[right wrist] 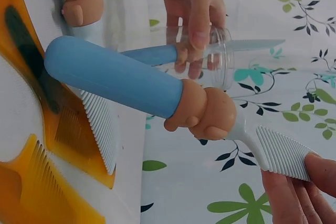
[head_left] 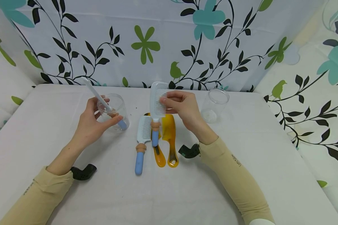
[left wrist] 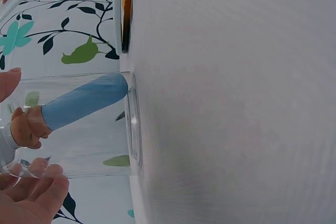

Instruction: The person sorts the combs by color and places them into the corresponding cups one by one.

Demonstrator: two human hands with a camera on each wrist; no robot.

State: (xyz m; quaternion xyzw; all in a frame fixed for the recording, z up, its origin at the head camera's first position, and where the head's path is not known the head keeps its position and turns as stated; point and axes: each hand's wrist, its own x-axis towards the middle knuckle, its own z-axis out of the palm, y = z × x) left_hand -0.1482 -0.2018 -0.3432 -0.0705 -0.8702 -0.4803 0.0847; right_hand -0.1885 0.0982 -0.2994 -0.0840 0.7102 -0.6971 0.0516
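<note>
My left hand [head_left: 91, 122] grips a clear plastic jar [head_left: 123, 109] around its sides, fingers on one side and thumb on the other. Inside leans a white comb with a blue handle [left wrist: 86, 100], its handle end down and its toothed part sticking out past the rim. My right hand [head_left: 184, 107] pinches a second white comb [head_left: 155, 100] by its toothed part. This comb's blue handle [right wrist: 113, 74] points down, above the combs on the table. A third white comb with a blue handle [head_left: 139, 162] lies there beside amber combs [head_left: 170, 137].
Another clear jar [head_left: 214, 107] stands behind my right forearm. The white table [head_left: 124, 200] meets a leaf-patterned curtain [head_left: 157, 72] at its back edge. Black wrist cameras [head_left: 84, 172] jut from both sleeves.
</note>
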